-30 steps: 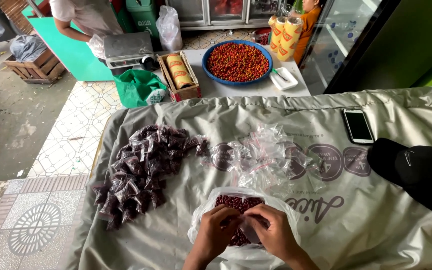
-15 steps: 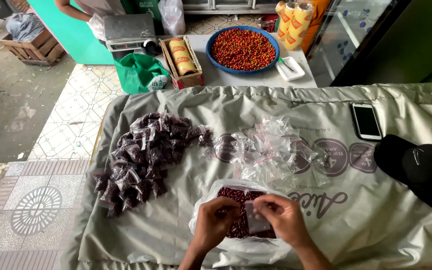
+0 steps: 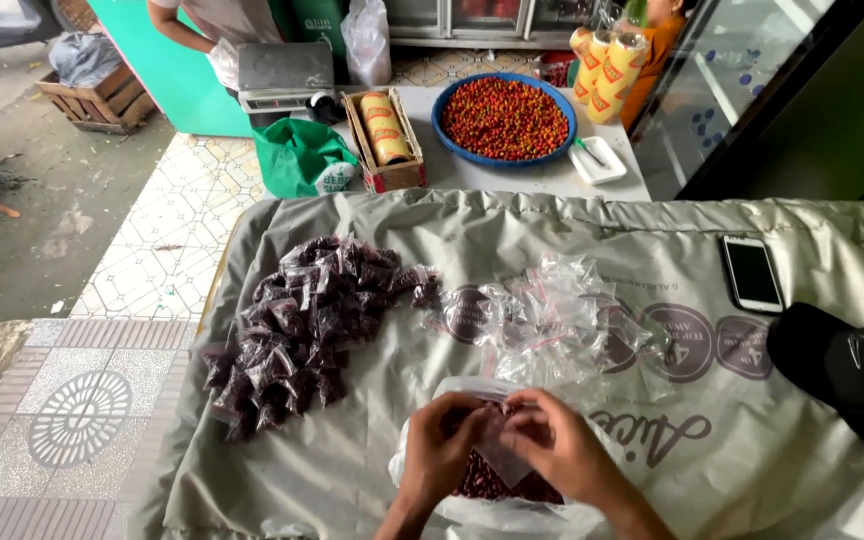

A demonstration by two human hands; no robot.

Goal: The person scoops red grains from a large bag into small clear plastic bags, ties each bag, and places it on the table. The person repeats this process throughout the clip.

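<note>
My left hand (image 3: 439, 452) and my right hand (image 3: 560, 448) meet over a large clear bag of dark red beans (image 3: 497, 483) lying at the near edge of the grey table cover (image 3: 652, 250). Together they pinch a small clear zip bag (image 3: 500, 452) held between the fingertips. A heap of empty small zip bags (image 3: 557, 325) lies just beyond my hands. To the left spreads a pile of several filled small bags of dark beans (image 3: 297, 320).
A white phone (image 3: 752, 272) and a black cap (image 3: 847, 375) lie at the right. Beyond the cover stand a blue bowl of red beans (image 3: 504, 118), a box with rolls (image 3: 384, 140), a green bag (image 3: 302, 160), a scale (image 3: 285, 72) and a person (image 3: 207, 25).
My hands have drawn closer together over the bean bag, still working the small zip bag. The view has shifted slightly; nothing else on the cover has moved.
</note>
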